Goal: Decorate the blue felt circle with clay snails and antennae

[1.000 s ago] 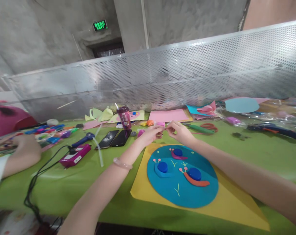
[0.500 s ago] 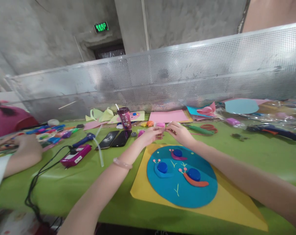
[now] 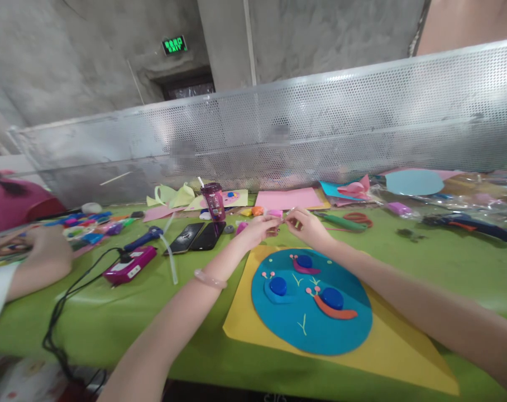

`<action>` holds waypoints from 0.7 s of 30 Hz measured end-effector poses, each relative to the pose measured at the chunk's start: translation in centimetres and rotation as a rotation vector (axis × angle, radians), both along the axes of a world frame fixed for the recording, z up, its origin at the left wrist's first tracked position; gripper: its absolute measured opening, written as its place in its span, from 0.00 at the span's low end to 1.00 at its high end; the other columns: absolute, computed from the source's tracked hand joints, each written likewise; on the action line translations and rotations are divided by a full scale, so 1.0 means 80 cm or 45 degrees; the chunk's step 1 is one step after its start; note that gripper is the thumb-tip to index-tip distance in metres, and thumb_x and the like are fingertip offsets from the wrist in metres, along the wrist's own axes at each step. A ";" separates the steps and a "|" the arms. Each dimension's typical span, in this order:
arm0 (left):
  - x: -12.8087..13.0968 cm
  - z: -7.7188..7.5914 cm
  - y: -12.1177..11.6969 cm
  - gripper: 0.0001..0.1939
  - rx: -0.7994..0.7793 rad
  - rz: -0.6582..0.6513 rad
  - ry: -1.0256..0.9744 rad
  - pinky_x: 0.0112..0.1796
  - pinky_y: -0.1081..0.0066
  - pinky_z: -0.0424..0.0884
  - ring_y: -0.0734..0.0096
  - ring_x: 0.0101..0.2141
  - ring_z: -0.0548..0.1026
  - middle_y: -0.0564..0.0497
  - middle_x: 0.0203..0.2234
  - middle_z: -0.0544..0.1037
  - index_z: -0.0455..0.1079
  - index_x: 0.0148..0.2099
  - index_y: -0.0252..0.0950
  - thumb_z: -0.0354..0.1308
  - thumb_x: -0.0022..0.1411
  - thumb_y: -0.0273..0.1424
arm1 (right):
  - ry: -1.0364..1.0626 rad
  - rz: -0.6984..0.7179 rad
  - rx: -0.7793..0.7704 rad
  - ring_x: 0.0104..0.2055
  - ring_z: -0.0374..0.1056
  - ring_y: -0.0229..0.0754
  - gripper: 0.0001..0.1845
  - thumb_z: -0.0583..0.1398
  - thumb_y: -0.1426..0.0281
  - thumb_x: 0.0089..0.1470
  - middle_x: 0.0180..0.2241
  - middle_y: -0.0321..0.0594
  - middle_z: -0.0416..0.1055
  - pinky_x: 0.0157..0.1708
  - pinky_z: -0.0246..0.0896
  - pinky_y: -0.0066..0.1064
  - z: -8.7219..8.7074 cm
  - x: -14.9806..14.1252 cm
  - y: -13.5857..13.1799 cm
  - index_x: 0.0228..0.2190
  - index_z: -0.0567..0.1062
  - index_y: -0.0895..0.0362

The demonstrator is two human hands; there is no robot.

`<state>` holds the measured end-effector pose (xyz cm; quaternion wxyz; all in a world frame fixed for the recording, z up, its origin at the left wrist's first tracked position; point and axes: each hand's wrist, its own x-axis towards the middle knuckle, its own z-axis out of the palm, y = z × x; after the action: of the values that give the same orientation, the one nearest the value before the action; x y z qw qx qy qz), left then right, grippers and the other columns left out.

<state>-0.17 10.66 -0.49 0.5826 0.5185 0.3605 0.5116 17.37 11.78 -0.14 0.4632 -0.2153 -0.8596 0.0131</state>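
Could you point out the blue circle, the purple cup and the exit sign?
Blue circle (image 3: 283, 325): head view, bare lower-left part.
Purple cup (image 3: 214, 203): head view, middle of its side.
Exit sign (image 3: 175, 45): head view, middle of its lit face.

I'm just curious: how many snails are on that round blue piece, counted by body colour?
Orange-bodied snail: 1
Blue-bodied snail: 1
Purple-bodied snail: 1
Total: 3 snails

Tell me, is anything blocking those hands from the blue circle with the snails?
Nothing visible: the left hand and right hand are just past the far edge of the blue circle, with only green tablecloth and yellow sheet between. The cup stands off left.
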 end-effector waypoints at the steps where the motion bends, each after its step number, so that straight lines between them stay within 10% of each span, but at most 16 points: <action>1: 0.000 0.000 0.000 0.10 -0.007 -0.003 0.004 0.26 0.75 0.64 0.81 0.23 0.67 0.54 0.23 0.69 0.70 0.31 0.30 0.66 0.46 0.29 | -0.006 -0.009 -0.006 0.29 0.63 0.37 0.03 0.54 0.75 0.52 0.29 0.38 0.65 0.26 0.60 0.26 0.000 0.000 0.000 0.29 0.68 0.57; 21: -0.002 -0.002 0.000 0.10 0.046 -0.050 -0.005 0.27 0.76 0.66 0.80 0.23 0.69 0.54 0.22 0.69 0.70 0.31 0.30 0.65 0.47 0.30 | -0.145 -0.075 0.198 0.35 0.68 0.41 0.11 0.51 0.70 0.59 0.37 0.45 0.69 0.34 0.66 0.32 0.000 0.002 0.000 0.41 0.71 0.58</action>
<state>-0.34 10.63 -0.61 0.5838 0.5350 0.3398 0.5074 17.51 11.75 -0.13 0.4291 -0.2042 -0.8763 -0.0793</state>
